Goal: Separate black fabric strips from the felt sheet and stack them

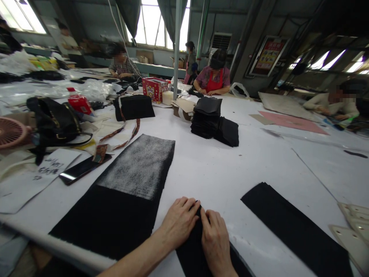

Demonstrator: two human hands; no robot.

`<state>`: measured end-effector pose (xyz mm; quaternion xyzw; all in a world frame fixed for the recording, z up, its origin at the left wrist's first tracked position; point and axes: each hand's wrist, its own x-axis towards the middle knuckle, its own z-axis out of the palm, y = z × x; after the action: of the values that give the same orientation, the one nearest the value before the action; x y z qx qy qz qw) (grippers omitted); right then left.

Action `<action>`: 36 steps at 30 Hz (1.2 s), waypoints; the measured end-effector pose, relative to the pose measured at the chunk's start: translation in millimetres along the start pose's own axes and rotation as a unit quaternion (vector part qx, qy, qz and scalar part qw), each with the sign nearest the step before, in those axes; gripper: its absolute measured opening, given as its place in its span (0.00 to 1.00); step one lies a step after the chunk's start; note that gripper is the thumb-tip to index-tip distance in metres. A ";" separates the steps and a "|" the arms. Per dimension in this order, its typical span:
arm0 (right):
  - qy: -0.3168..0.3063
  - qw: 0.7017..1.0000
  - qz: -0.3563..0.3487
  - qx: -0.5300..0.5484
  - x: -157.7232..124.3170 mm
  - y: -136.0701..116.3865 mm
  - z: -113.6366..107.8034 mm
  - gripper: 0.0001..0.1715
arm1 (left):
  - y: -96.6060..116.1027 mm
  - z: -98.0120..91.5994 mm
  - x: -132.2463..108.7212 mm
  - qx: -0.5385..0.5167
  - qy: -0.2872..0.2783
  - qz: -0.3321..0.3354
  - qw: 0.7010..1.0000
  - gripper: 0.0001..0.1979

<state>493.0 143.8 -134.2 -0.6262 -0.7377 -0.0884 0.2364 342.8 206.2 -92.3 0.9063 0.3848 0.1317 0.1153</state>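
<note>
Both hands meet at the far end of a black fabric piece (pixel 188 250) on the white table, near its front edge. My left hand (pixel 181 219) has its fingers bent over the left side of that end. From the right, my right hand (pixel 215 238) pinches the same end, its thumb and fingers close to the left fingertips. The fabric looks folded lengthwise under the hands. Left of them lies a stack of black fabric (pixel 115 219), its far part covered by a greyish-white patch (pixel 141 165). To the right rests a long folded black fabric strip (pixel 296 231).
Small black pieces are piled (pixel 206 119) farther back. A phone (pixel 83 169), a black bag (pixel 53 121) and a pink fan (pixel 13 132) crowd the left. Beige templates (pixel 351 242) lie at the right edge. Several people sit or stand around the table and beyond it.
</note>
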 end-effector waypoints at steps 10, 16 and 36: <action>-0.017 1.000 0.014 0.005 7.1 -1.5 0.5 0.20 | -3.9 -5.9 6.4 0.039 0.011 0.101 0.994 0.17; -0.008 0.999 0.033 0.029 34.2 8.1 5.8 0.20 | -26.7 0.3 24.4 0.142 0.017 0.118 0.983 0.19; 0.026 0.999 0.027 0.026 -8.8 26.0 -9.7 0.22 | -16.1 -8.1 29.6 0.178 -0.043 0.172 0.968 0.27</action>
<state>521.3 137.1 -134.0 -0.6370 -0.7162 -0.0792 0.2738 349.2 239.6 -85.3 0.9696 0.2348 0.0395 -0.0557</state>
